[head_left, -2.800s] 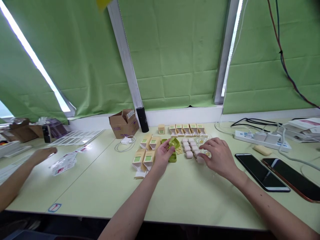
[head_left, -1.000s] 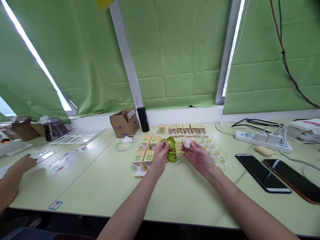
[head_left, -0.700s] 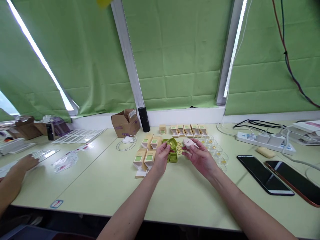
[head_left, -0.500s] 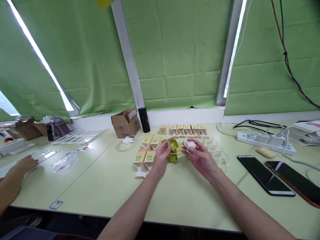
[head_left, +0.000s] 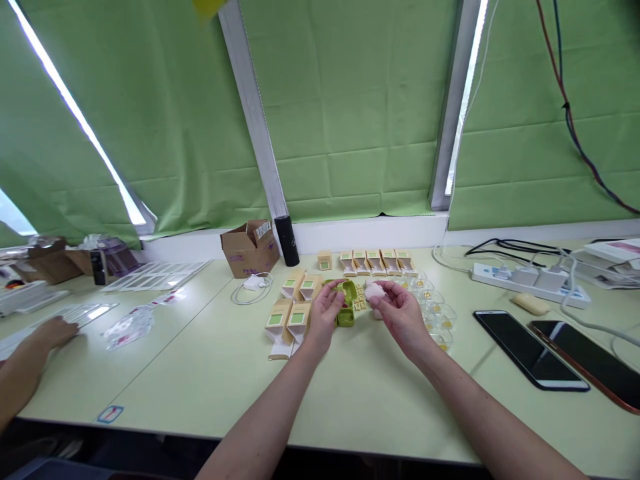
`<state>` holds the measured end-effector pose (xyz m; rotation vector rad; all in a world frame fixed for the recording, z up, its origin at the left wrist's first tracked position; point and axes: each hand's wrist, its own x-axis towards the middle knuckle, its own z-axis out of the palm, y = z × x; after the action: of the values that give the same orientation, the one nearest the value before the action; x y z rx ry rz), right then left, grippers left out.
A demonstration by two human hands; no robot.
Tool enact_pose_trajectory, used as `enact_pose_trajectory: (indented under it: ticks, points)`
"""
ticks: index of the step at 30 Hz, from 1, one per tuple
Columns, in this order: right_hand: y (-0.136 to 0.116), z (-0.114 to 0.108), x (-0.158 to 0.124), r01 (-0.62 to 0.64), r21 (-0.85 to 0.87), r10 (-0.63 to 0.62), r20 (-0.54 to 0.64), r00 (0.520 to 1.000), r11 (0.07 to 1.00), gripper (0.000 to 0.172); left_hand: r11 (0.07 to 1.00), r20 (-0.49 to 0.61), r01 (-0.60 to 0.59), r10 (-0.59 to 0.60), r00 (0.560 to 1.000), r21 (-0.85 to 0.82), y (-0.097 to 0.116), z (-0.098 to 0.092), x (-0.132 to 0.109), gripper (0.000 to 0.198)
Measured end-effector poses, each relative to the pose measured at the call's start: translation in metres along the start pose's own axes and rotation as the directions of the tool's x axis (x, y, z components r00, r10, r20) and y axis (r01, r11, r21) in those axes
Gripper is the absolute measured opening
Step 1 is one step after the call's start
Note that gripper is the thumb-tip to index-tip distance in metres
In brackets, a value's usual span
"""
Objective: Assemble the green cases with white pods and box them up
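My left hand (head_left: pixel 324 312) is closed on a small olive-green case (head_left: pixel 349 289) whose hollow inside faces me. Another green case (head_left: pixel 345 317) lies just below it, close to my fingers. Between the thumb and fingers of my right hand (head_left: pixel 400 313) is a soft-looking white lump (head_left: pixel 374 291), its exact kind unclear. Small yellow square pieces (head_left: pixel 359 298) lie in the gap between my hands. Clear plastic cups (head_left: pixel 436 308) with yellow bits stand to the right, partly behind my right hand. Open cardboard boxes with green labels (head_left: pixel 299 317) sit beside my left hand.
A row of small boxes (head_left: pixel 377 262) stands at the back. Further left are a brown carton (head_left: pixel 250 249), a black bottle (head_left: pixel 287 241) and a white charger (head_left: pixel 255 283). Two phones (head_left: pixel 530 349) and a power strip (head_left: pixel 530 283) lie right. Another person's hand (head_left: pixel 55 331) rests far left.
The white lump in my right hand has turned and shifted slightly left, and my fingers have changed their hold. My left hand keeps the green case nearly in place. The view has shifted slightly.
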<state>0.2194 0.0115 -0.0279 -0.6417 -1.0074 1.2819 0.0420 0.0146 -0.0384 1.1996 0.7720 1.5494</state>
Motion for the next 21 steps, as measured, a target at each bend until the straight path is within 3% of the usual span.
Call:
enact_pose_trajectory:
  ticks: [5,13,21]
  points:
    - [0.0007,0.0004,0.0006,0.037,-0.060,-0.036,0.016,0.999,0.998,0.047,0.998,0.003,-0.040,0.039,0.999,0.046,0.0010,0.0018,-0.0006,0.055]
    - [-0.0001,0.0008,0.0014,-0.027,-0.108,0.026,-0.005,1.000,0.994,0.049,0.991,0.015,-0.062,0.061,0.998,0.119,0.0010,0.0039,-0.0010,0.058]
    - [-0.0004,-0.0007,0.0006,-0.005,-0.178,0.008,0.017,1.000,0.984,0.051,0.978,0.038,-0.066,0.060,0.997,0.196,-0.0055,0.0013,-0.0001,0.062]
